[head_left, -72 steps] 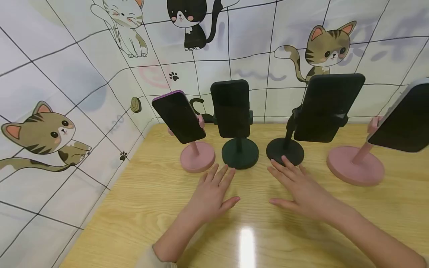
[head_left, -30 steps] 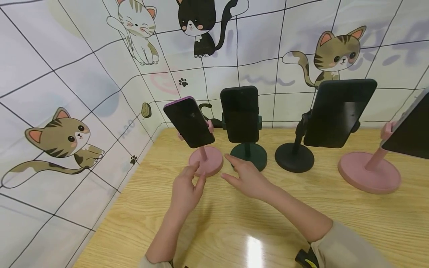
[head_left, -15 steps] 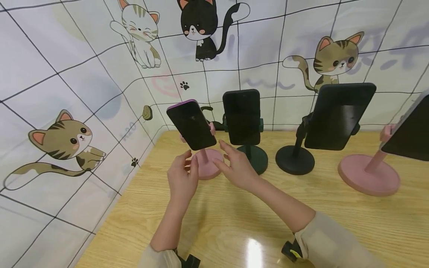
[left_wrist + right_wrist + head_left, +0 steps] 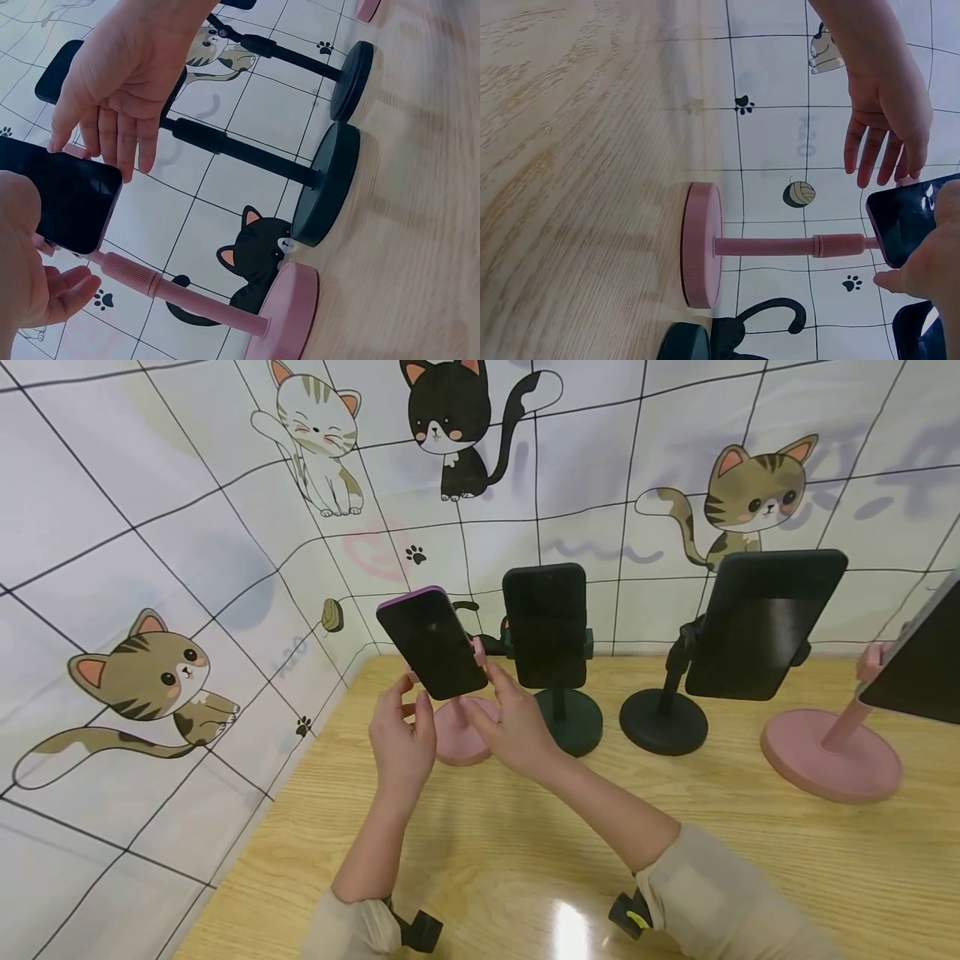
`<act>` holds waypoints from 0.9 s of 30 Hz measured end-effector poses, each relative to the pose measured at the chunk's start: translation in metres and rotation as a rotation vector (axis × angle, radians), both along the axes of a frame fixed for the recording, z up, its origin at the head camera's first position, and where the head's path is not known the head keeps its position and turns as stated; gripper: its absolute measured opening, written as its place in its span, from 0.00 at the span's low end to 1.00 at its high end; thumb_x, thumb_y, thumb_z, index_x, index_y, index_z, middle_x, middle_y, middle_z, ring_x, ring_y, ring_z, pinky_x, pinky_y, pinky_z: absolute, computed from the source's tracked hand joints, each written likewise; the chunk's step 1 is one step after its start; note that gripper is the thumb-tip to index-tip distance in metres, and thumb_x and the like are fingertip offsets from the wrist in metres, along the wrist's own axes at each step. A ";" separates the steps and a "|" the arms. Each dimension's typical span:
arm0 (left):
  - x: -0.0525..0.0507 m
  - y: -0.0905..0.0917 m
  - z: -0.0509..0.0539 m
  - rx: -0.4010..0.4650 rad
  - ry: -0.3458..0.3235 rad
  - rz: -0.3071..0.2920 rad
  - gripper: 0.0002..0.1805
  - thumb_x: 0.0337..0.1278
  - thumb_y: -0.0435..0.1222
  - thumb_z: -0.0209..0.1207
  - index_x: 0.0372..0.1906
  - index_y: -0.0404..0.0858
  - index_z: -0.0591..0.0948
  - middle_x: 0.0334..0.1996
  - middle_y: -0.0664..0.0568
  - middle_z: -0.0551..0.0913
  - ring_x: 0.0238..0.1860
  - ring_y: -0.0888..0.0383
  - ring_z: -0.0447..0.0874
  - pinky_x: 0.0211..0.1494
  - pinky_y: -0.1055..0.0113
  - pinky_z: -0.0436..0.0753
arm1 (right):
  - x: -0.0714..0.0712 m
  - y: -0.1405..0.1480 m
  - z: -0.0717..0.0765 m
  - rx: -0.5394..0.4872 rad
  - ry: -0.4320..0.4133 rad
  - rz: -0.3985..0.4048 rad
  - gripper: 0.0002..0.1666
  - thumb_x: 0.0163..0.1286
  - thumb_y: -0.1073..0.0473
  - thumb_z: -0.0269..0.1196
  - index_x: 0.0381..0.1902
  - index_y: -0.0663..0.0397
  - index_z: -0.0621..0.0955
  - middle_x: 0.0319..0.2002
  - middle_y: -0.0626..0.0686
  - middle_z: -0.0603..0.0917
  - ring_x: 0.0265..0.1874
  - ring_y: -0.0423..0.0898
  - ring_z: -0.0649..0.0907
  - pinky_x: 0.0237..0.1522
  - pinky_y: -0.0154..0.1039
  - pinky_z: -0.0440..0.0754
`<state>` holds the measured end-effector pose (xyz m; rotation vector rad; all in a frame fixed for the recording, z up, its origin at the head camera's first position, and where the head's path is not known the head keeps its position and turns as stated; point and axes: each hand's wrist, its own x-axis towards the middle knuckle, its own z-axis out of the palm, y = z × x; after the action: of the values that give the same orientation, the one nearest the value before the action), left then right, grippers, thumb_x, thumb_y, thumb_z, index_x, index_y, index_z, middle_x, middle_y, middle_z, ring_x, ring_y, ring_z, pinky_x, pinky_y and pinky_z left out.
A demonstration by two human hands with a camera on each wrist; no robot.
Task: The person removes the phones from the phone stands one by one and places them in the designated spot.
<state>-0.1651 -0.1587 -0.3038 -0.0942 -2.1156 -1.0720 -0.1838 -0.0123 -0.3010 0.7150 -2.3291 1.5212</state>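
A dark phone with a purple edge point(image 4: 433, 643) leans in the clamp of the leftmost pink stand point(image 4: 463, 745). My left hand point(image 4: 402, 737) is at the phone's lower left side, fingers slightly bent around air. Beside its lower right edge is my right hand point(image 4: 519, 724), forefinger up by the pink clamp and thumb below the phone. In the left wrist view the right hand's fingers point(image 4: 127, 146) lie relaxed at one side of the phone point(image 4: 71, 199); whether they touch it I cannot tell. The right wrist view has the left hand point(image 4: 891, 112) with loose fingers near the clamp.
Right of the pink stand stand a dark green stand point(image 4: 573, 735) with a phone point(image 4: 546, 627), a black stand point(image 4: 663, 722) with a larger dark device point(image 4: 765, 627), and another pink stand point(image 4: 831, 756) with a device. A cat-patterned cloth point(image 4: 585, 468) hangs behind the wooden table point(image 4: 480, 860).
Both hands have left the table's middle and moved left and up to the leftmost phone, one on each side. The stands stay in place; the view has shifted slightly.
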 end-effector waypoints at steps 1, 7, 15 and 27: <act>-0.001 0.000 0.001 0.005 -0.003 -0.006 0.17 0.58 0.32 0.52 0.50 0.27 0.74 0.43 0.39 0.77 0.32 0.47 0.81 0.31 0.57 0.81 | 0.000 -0.001 0.000 -0.001 0.000 -0.007 0.37 0.64 0.56 0.57 0.66 0.66 0.57 0.63 0.61 0.65 0.59 0.54 0.69 0.58 0.51 0.66; -0.006 0.001 0.006 0.033 -0.013 -0.025 0.16 0.59 0.32 0.51 0.51 0.29 0.74 0.43 0.41 0.77 0.33 0.48 0.80 0.33 0.59 0.81 | -0.002 -0.002 0.004 -0.006 0.003 -0.018 0.36 0.66 0.56 0.55 0.65 0.68 0.56 0.64 0.62 0.62 0.60 0.55 0.68 0.58 0.52 0.64; -0.011 0.001 0.006 0.066 -0.022 -0.031 0.16 0.58 0.32 0.53 0.50 0.29 0.75 0.41 0.41 0.78 0.34 0.49 0.80 0.34 0.59 0.82 | -0.005 -0.004 0.009 0.006 0.016 -0.048 0.34 0.67 0.58 0.53 0.64 0.70 0.57 0.62 0.62 0.65 0.59 0.55 0.69 0.59 0.50 0.65; -0.020 -0.005 0.010 0.191 -0.082 -0.124 0.14 0.58 0.31 0.53 0.49 0.29 0.74 0.37 0.42 0.76 0.37 0.49 0.80 0.35 0.61 0.82 | -0.014 -0.011 0.016 0.030 0.042 -0.091 0.31 0.69 0.60 0.49 0.64 0.71 0.57 0.54 0.63 0.72 0.54 0.55 0.73 0.55 0.49 0.69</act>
<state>-0.1856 -0.1634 -0.2941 -0.0920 -2.0900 -1.3669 -0.1979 -0.0233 -0.2850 0.6325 -2.3249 1.4211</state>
